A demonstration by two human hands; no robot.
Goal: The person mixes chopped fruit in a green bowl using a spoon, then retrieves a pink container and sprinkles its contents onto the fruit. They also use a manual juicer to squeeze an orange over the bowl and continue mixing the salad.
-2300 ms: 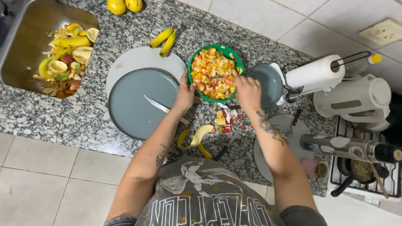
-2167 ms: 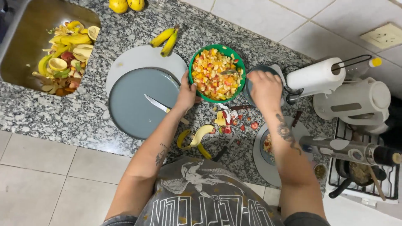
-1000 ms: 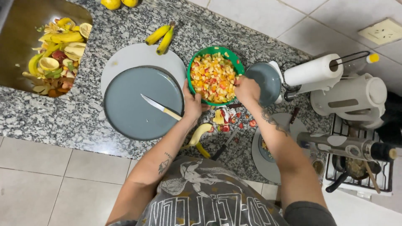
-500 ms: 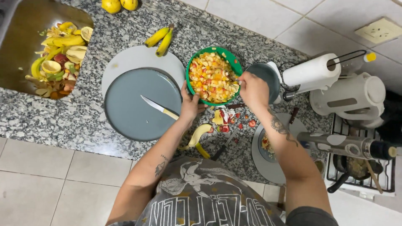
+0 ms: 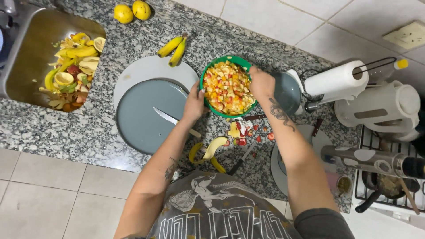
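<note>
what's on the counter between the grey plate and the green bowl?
In the head view, the left hand sits between the grey plate and the green bowl, gripping the bowl's rim. A knife lies on the plate and runs under that hand.

1. Grey short-sleeved T-shirt [image 5: 221, 212]: large pale figure graphic at the chest, with a band of block lettering below it.
2. Left hand [image 5: 195, 104] and forearm: bare; a small dark tattoo near the elbow, design unclear.
3. Right hand [image 5: 261, 82] and forearm: bare; a dark tattoo behind the wrist.
</note>
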